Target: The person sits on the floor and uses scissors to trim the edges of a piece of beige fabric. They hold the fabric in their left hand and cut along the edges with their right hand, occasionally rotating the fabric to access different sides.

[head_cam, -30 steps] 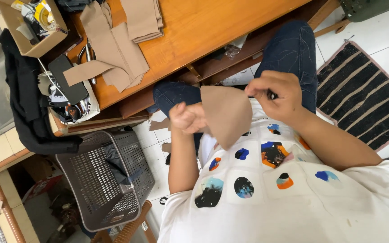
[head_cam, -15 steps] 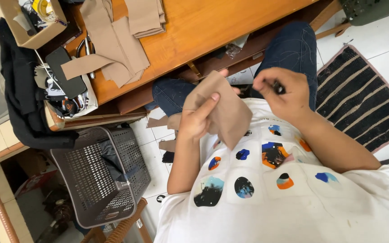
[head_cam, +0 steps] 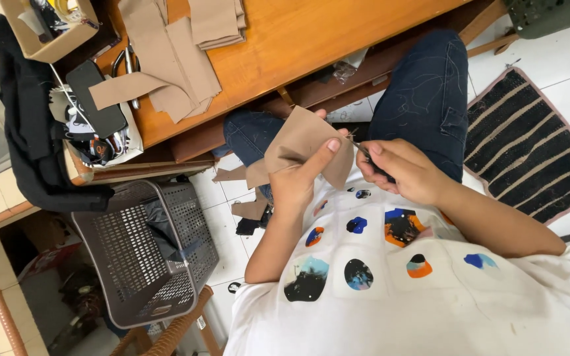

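- The left hand (head_cam: 295, 181) pinches a tan, roughly cut piece of fabric (head_cam: 301, 142) between thumb and fingers, holding it up over the lap, just off the edge of the orange wooden worktop (head_cam: 311, 39).
- The right hand (head_cam: 400, 171) is closed on a small dark tool (head_cam: 364, 153), likely snips, its tip touching the fabric's right edge; trimming looks under way, and how much edge remains I cannot tell.
- Tan offcuts (head_cam: 239, 177) lie on the white tiled floor (head_cam: 229, 231) by the knees, so I'd judge some cutting is done.
- More tan fabric pieces (head_cam: 173, 59) lie stacked and spread on the worktop, seemingly untouched.
- A grey perforated plastic basket (head_cam: 143, 254) stands to the left, a striped dark mat (head_cam: 529, 148) to the right; neither crowds the hands.
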